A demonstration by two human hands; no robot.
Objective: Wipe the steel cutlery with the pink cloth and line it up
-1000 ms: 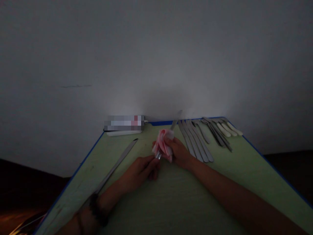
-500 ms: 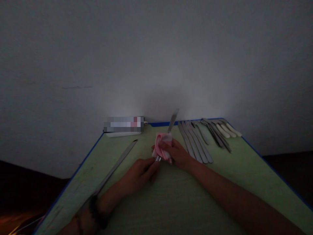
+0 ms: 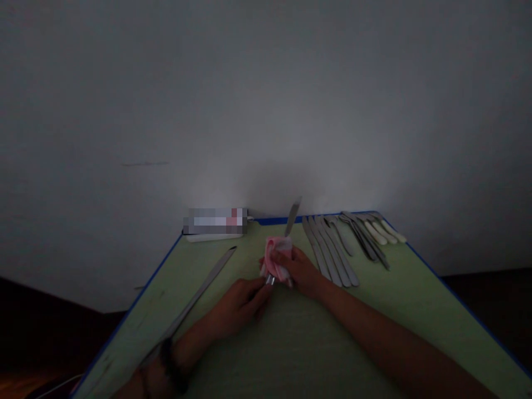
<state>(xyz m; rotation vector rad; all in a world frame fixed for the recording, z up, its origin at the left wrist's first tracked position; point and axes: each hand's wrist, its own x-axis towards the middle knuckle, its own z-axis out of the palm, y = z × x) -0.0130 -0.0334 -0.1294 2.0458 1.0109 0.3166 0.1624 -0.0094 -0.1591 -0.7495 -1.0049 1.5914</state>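
A table knife (image 3: 293,215) is held up over the middle of the table, its blade pointing away from me and its tip near the wall. My left hand (image 3: 247,299) grips the end of its metal handle. Around the middle of the knife is a folded pink and white cloth (image 3: 279,256), pinched in my right hand (image 3: 300,267) with the thumb on top. The cloth hides the part of the knife inside it. Left of my left hand, another knife (image 3: 208,282) lies slantwise on the table, partly under my forearm.
Several table knives (image 3: 328,252) lie in a row right of my right hand. Beyond them are a spoon (image 3: 338,233), dark-looking cutlery (image 3: 361,238) and white-handled pieces (image 3: 376,230). A blurred-out box (image 3: 216,221) stands at the back left. The green table (image 3: 316,343) meets a grey wall.
The whole view has shifted slightly, so everything sits a little lower. Both hands keep their hold on the knife and the cloth, with hardly any movement between them.
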